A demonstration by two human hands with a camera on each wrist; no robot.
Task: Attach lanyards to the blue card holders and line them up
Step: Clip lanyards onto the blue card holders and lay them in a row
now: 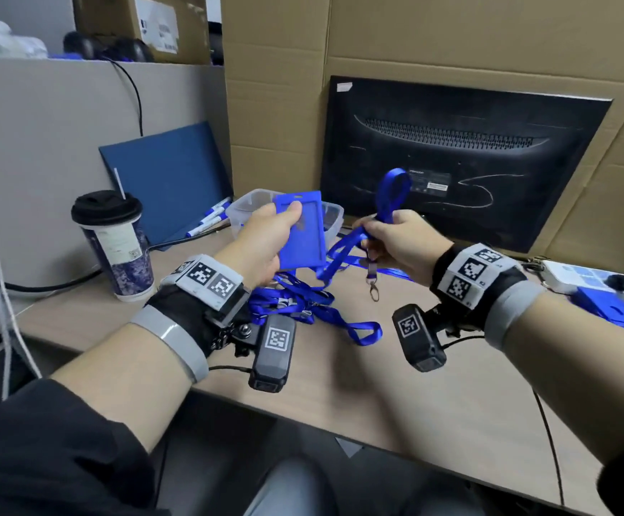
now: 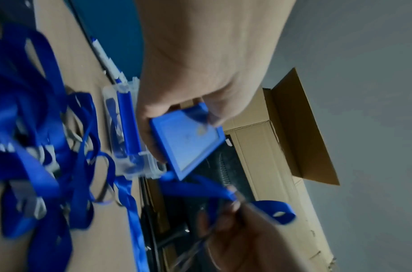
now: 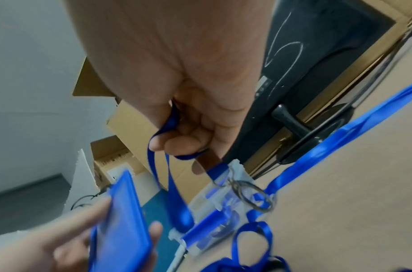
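left hand (image 1: 265,242) gripping a blue card holder (image 1: 300,232) upright above the bench (image 1: 358,385), right hand (image 1: 396,242) closed round a blue lanyard (image 1: 392,191), metal clasp (image 1: 373,288) dangling below, seemingly apart from the holder, loose lanyards (image 1: 295,303) heaped beneath.

Glossy blue plastic card holder (image 1: 300,232), satiny woven lanyard (image 1: 344,251) with metal clasp (image 1: 373,292), matt wood-grain desk (image 1: 377,385).

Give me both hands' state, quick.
Left hand: holding a blue card holder.
Right hand: gripping a blue lanyard.
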